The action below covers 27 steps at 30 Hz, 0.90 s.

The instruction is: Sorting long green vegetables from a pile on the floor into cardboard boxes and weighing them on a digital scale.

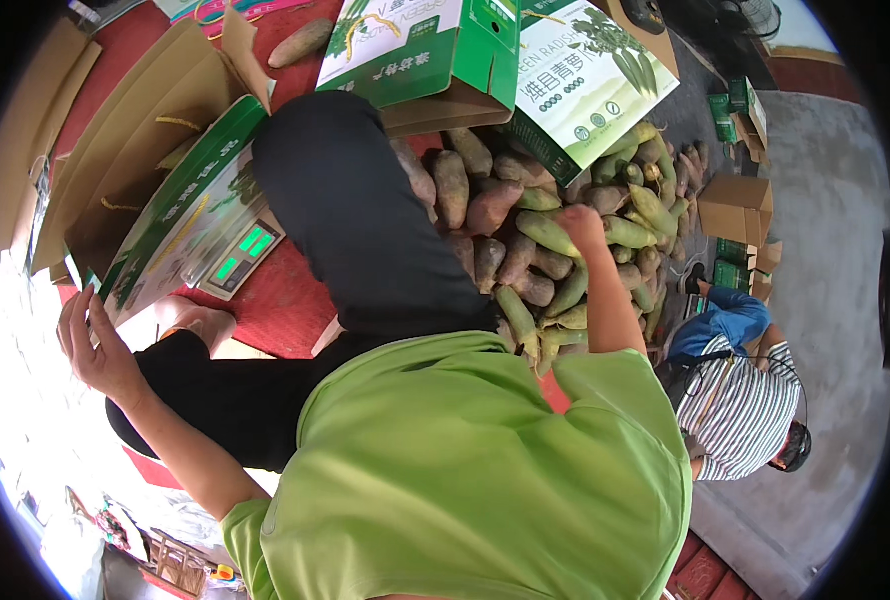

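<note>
Our right hand (584, 228) is at a green radish (545, 233) in the pile (495, 208); fingertips hidden, can't tell if we're clamped. Our left hand (103, 352), fingers apart, is by the open carton (180, 200), near the lit scale (245, 255).

R side has co-wkr (730, 385) in striped top (745, 420), brown ctn (733, 212) & grey flr (835, 270).

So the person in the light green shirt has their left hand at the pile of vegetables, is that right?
Not quite: the head view shows that the person in the light green shirt has their right hand at the pile of vegetables. The left hand is away from it, near the lower corner of an open carton.
</note>
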Tool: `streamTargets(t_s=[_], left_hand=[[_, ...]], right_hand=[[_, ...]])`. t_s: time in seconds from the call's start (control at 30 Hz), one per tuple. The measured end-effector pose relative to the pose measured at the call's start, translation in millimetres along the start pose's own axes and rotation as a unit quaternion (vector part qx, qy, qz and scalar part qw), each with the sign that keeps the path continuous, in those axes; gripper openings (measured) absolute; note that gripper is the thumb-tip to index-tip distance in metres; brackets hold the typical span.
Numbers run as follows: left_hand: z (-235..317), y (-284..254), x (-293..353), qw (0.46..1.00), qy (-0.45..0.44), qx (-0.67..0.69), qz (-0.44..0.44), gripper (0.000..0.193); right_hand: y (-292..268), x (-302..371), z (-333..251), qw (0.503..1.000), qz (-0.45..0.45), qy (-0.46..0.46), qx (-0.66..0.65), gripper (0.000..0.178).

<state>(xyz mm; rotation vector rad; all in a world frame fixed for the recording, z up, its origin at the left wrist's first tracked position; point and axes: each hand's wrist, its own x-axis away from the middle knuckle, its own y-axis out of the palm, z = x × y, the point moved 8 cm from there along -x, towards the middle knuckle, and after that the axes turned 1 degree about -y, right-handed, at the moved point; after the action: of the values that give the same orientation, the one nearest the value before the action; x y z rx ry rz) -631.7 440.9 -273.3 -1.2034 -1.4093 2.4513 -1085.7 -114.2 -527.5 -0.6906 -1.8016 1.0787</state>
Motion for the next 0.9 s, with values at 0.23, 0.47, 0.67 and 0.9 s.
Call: streamTargets(t_s=[0.23, 0.47, 0.67, 0.9], left_hand=[[-24, -5, 11, 0.999, -0.016, -0.011, 0.035, 0.012], [0, 0, 4, 0.998, -0.003, -0.02, 0.063, 0.012], [17, -1, -1, 0.999, 0.016, -0.036, 0.038, 0.007], [29, 2, -4, 0.999, 0.039, -0.032, 0.006, 0.009]], right_hand=[[40, 31, 55, 0.968, -0.024, 0.189, 0.164, 0.054], [58, 17, 33, 0.952, -0.044, 0.033, 0.302, 0.083], [86, 2, 37, 0.938, -0.084, 0.068, 0.33, 0.087], [84, 10, 24, 0.94, -0.039, 0.057, 0.333, 0.081]])
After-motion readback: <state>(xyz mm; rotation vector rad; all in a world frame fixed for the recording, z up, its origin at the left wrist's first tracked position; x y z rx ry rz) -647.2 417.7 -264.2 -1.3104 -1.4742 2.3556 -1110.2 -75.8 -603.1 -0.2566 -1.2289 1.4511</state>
